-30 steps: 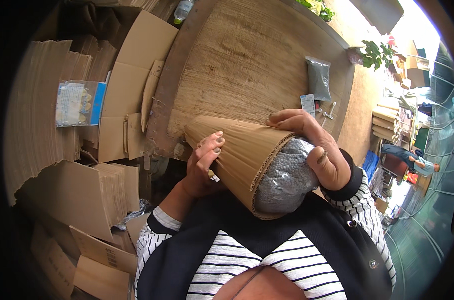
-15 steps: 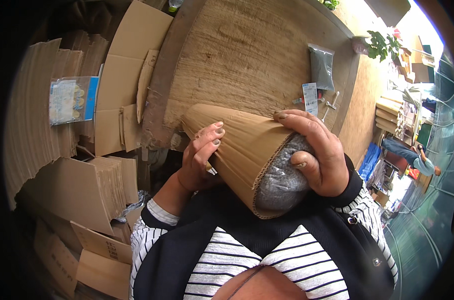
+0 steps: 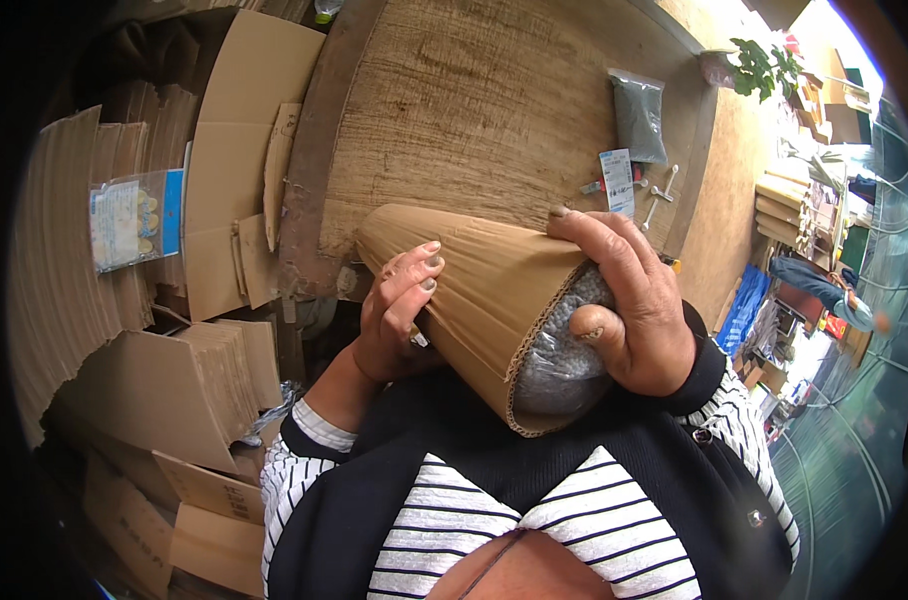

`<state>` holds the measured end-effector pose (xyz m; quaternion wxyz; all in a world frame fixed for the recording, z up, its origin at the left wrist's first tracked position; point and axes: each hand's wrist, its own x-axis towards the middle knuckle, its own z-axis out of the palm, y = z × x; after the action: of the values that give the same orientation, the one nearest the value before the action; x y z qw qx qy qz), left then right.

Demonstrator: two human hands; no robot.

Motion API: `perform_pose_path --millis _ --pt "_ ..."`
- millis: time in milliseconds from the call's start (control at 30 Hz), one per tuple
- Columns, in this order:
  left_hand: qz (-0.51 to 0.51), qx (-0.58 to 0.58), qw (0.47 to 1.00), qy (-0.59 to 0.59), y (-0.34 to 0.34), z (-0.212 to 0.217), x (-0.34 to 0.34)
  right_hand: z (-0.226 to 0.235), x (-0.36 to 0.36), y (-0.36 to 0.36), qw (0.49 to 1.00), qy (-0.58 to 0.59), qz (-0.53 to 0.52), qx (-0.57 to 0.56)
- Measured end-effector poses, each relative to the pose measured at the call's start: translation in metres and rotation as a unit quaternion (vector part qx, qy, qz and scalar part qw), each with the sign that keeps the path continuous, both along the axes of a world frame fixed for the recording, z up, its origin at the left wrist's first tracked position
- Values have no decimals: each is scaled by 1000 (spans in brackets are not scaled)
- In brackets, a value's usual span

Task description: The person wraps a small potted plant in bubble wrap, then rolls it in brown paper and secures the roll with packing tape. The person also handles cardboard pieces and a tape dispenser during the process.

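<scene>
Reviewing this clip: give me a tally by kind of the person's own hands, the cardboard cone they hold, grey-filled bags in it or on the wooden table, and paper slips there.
Hands: 2 (left hand, right hand)
Cardboard cone: 1
Grey-filled bags: 2 (held bag, loose bag)
Paper slip: 1
Total: 6

Stacked cardboard (image 3: pixel 59 250) and a worn wooden table (image 3: pixel 454 100) suggest a workshop.
</scene>
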<state>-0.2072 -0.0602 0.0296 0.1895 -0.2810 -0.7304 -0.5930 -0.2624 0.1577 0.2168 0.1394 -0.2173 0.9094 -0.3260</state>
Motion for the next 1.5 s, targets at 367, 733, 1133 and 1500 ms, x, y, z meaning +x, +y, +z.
perform_pose_path --millis 367,733,1133,1500 --pt "-11 3 1000 -2 6 -1 -2 -8 7 24 932 -221 -126 -258" --pt "-20 2 1000 -5 12 4 -8 -5 19 17 991 -13 -129 -22" --pt "-135 -113 983 -47 91 18 -41 -71 63 131 826 -169 -475 -252" --pt "-319 -339 879 -103 227 -32 -24 -280 213 260 486 -310 -614 -539"
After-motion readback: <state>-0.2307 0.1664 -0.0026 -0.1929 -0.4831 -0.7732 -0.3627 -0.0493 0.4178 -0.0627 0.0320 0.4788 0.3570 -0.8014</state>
